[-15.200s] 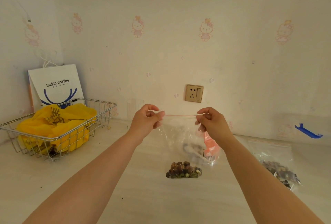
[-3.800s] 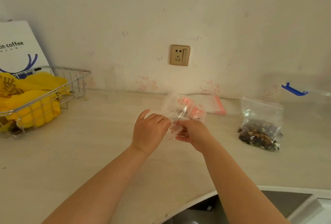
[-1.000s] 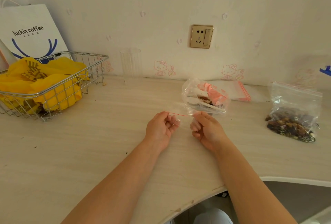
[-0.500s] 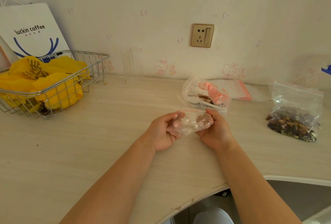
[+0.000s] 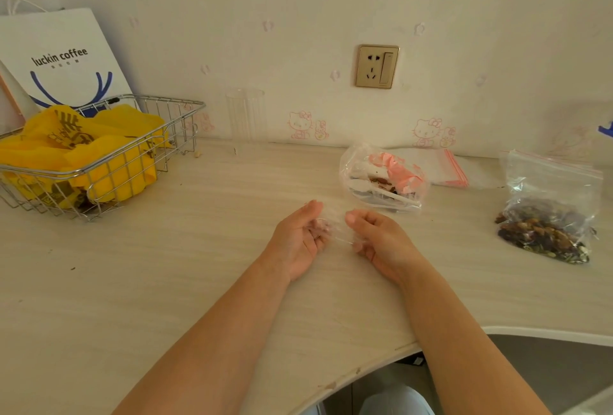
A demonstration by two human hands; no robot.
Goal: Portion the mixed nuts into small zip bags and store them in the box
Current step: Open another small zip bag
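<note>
My left hand (image 5: 300, 237) and my right hand (image 5: 378, 240) hold a small clear zip bag (image 5: 336, 232) between them just above the table, palms turned inward. The bag is thin and nearly invisible, stretched between the fingers; I cannot tell if it holds anything. A large zip bag of mixed nuts (image 5: 547, 212) stands at the right. Behind my hands lies a crumpled clear bag (image 5: 384, 179) with a white spoon, pink plastic and a few nuts. A stack of empty zip bags (image 5: 438, 167) lies flat by the wall.
A wire basket (image 5: 99, 162) with yellow bags sits at the left, a white paper coffee bag (image 5: 63, 59) behind it. A clear tumbler (image 5: 246, 116) stands by the wall. A blue clip (image 5: 607, 129) shows at the right edge. The table's curved front edge (image 5: 365, 365) runs below my arms.
In the last second my hands have turned and worked the small empty bag, bunching it, then pulling it out between the fingers. The camera view has barely shifted.
</note>
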